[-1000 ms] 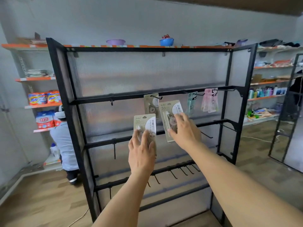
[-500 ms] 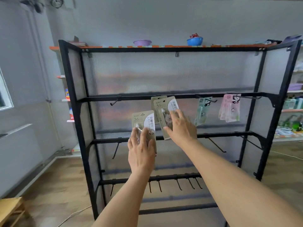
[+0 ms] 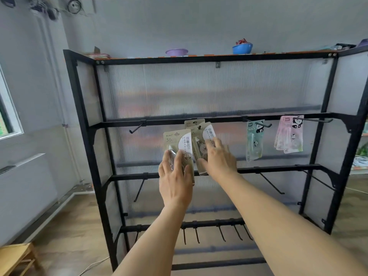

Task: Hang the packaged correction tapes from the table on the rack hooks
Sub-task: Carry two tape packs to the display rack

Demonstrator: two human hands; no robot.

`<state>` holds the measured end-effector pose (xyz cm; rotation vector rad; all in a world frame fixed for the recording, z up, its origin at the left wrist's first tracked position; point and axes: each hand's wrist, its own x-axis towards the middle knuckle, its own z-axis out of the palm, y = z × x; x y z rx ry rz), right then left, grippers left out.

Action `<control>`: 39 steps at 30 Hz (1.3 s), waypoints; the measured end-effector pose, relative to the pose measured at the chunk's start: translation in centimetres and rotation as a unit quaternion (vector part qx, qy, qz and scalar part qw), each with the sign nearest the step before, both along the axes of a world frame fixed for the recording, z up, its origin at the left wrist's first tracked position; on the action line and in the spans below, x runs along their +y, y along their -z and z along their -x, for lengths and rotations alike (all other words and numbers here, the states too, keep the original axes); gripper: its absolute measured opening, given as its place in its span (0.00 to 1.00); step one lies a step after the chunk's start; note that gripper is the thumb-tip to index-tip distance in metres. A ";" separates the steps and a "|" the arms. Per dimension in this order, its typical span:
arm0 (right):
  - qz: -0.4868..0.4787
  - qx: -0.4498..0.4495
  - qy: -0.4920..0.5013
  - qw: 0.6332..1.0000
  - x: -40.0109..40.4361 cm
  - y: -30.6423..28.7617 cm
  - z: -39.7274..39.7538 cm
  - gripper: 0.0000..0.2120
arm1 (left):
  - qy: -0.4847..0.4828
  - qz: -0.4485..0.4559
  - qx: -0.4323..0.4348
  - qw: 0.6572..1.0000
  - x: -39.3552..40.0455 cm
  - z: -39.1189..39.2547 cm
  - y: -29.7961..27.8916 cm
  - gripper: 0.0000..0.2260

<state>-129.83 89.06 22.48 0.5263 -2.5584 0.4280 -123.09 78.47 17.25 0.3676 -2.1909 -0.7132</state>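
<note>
My left hand (image 3: 175,176) holds a beige packaged correction tape (image 3: 177,142) upright in front of the black rack (image 3: 85,136). My right hand (image 3: 218,158) grips a second beige pack (image 3: 203,136), its top at the hook on the upper rail. Another beige pack (image 3: 194,122) hangs behind it on that hook. Further right on the same rail hang a green pack (image 3: 254,140) and pink packs (image 3: 289,134).
A bare hook (image 3: 137,127) juts from the upper rail at the left. More hooks line the middle rail (image 3: 278,166) and the low rail (image 3: 221,233). A wooden stool (image 3: 16,255) stands at the bottom left. Bowls sit on the shelf above the rack.
The view has swung left and nearer the rack. My right hand has lifted its pack up to the hook on the upper rail. My left hand keeps its pack at about the same place.
</note>
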 end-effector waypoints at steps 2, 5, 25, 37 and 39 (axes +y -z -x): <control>0.028 -0.005 -0.007 1.000 -0.2 0.1 0.6 0.28 | 0.011 0.000 0.012 1.000 0.2 0.6 -0.1 0.20; 0.133 0.070 -0.036 0.988 -0.3 0.7 0.6 0.23 | 0.036 0.001 0.040 0.999 0.8 1.5 -0.6 0.20; 0.287 0.033 -0.104 0.952 0.1 1.1 2.3 0.19 | 0.033 0.062 0.078 0.994 3.0 5.3 0.2 0.21; 0.170 -0.049 -0.075 0.981 -1.4 0.4 6.7 0.23 | 0.065 0.047 -0.070 0.994 1.1 9.1 -0.7 0.29; 0.155 -0.061 -0.070 0.984 -2.0 0.5 7.6 0.24 | 0.069 0.044 -0.077 0.994 0.6 10.2 -0.9 0.30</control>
